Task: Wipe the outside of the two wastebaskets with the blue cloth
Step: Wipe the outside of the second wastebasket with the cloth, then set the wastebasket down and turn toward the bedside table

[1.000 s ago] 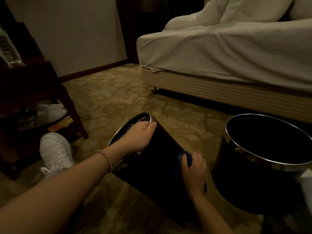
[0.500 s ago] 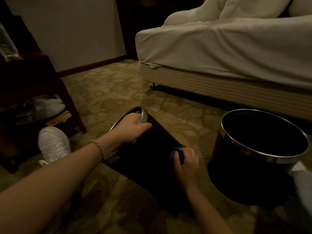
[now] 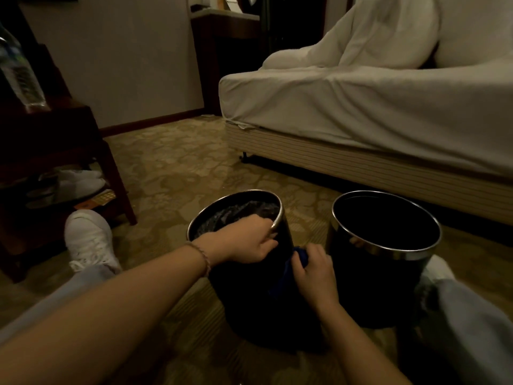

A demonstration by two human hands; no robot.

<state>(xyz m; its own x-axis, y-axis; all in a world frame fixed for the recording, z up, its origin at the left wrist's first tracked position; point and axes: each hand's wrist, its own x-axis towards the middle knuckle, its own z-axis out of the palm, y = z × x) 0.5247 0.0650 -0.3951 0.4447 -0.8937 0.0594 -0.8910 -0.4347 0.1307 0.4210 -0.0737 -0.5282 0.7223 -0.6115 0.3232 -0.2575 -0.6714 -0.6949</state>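
Note:
Two black wastebaskets with shiny metal rims stand side by side on the carpet. The left wastebasket (image 3: 249, 301) holds a dark plastic liner and stands almost upright. My left hand (image 3: 247, 240) grips its rim on the right side. My right hand (image 3: 313, 270) presses the blue cloth (image 3: 301, 255) against the basket's outer wall, in the gap between the two baskets. The right wastebasket (image 3: 369, 287) stands upright, untouched, its inside dark.
A bed (image 3: 361, 107) with white sheets fills the back right. A dark wooden table (image 3: 55, 140) with a plastic bottle (image 3: 19, 76) stands at the left, white slippers under it. My legs and white shoes (image 3: 88, 240) flank the baskets on the patterned carpet (image 3: 172, 168).
The left wastebasket has been raised from lying tilted to nearly upright. My left hand stays on its rim and my right hand keeps the cloth on its side, now close to the right basket.

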